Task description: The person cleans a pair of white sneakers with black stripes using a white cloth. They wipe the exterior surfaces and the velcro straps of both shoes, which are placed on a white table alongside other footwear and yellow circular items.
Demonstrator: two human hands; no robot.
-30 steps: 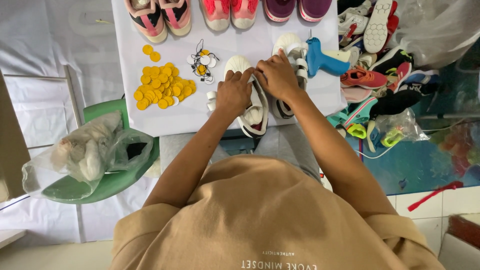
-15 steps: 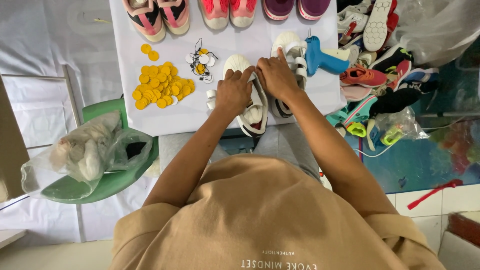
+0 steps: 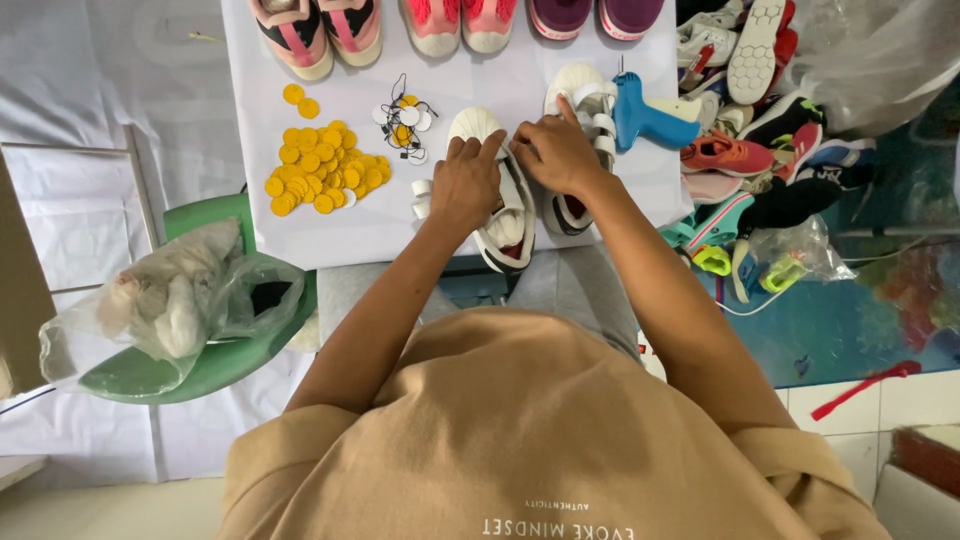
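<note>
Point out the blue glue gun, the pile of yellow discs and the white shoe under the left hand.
blue glue gun (image 3: 640, 112), head view, on its body.
pile of yellow discs (image 3: 325, 170), head view, mid-pile.
white shoe (image 3: 474, 125), head view, on its toe cap.

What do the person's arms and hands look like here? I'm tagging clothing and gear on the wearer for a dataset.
Both arms are bare from the short sleeves down. The left hand and right hand wear no gloves, and no rings, watch or bracelets can be seen. The sleeves belong to a loose tan T-shirt with small white lettering across its front. Below it are grey trousers.
</note>
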